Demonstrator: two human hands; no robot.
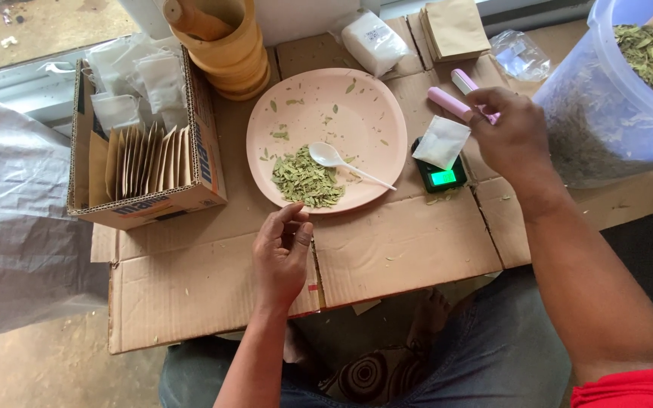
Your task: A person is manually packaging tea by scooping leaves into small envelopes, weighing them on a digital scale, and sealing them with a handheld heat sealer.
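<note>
My right hand point(509, 132) pinches the corner of a small white sachet point(441, 141) that lies on a small digital scale point(443, 175) with a lit green display. A pink handheld sealer point(453, 97) lies just behind that hand. My left hand point(283, 253) rests loosely curled on the flattened cardboard point(402, 245), just below the rim of a pink plate point(376, 113). The plate holds a pile of dried green leaves point(305, 180) and a white plastic spoon point(341, 162).
A cardboard box point(202, 147) at the left holds brown paper packets and white sachets. Stacked wooden bowls point(228, 49) stand behind the plate. A white pouch point(374, 41), brown envelopes point(455, 29) and a clear bag point(519, 53) lie at the back. A large plastic tub point(606, 121) of dried leaves stands right.
</note>
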